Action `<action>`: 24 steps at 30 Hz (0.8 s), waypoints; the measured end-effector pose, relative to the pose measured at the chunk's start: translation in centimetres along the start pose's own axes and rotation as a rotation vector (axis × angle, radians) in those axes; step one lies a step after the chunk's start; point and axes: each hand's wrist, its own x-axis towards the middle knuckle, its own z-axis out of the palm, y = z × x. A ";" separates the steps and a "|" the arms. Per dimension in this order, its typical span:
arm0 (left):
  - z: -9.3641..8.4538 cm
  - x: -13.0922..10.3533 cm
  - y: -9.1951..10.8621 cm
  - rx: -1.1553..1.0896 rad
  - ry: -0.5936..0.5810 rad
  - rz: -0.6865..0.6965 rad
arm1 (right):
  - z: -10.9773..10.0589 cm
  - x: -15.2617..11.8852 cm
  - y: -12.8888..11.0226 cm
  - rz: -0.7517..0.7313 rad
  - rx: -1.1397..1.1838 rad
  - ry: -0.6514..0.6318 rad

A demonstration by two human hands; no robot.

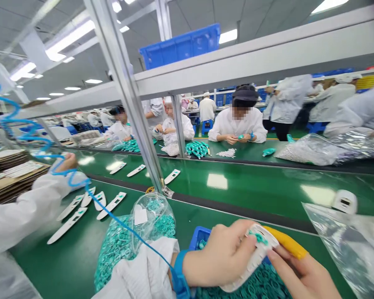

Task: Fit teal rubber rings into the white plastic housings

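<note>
Both of my hands are closed around a white plastic shell [252,266], held tilted over a blue bin [197,233]. My left hand [218,254], wearing a blue wrist strap [180,274] with a coiled cord, grips the shell from the left. Its thumb presses near a small teal piece [259,236] at the shell's upper end. From the right, my right hand [311,272] holds the edge; a yellow cover [288,241] sits on one finger. Many teal rings [252,287] lie below in the bin, partly hidden by my hands.
A plastic bag of teal rings [118,249] lies left of the bin. Several white shells [67,225] rest near a co-worker's sleeve [28,211]. Others lie on the green conveyor [252,178] behind a metal post [134,104]. Clear plastic bags [345,245] are at right.
</note>
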 end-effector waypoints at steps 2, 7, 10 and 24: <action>0.2 0.1 -0.1 -0.152 -0.003 -0.056 | -0.1 -0.1 -1.1 -0.005 0.022 -0.060; 0.8 0.1 -0.8 -0.419 -0.079 -0.113 | 0.2 -0.3 -2.2 0.059 0.061 -0.109; 1.0 0.0 -1.0 -0.369 -0.066 -0.101 | 0.2 -0.4 -2.2 0.078 0.072 -0.084; 1.1 -0.5 -0.6 0.109 0.040 0.138 | 0.1 0.2 -3.0 0.080 -0.054 -0.041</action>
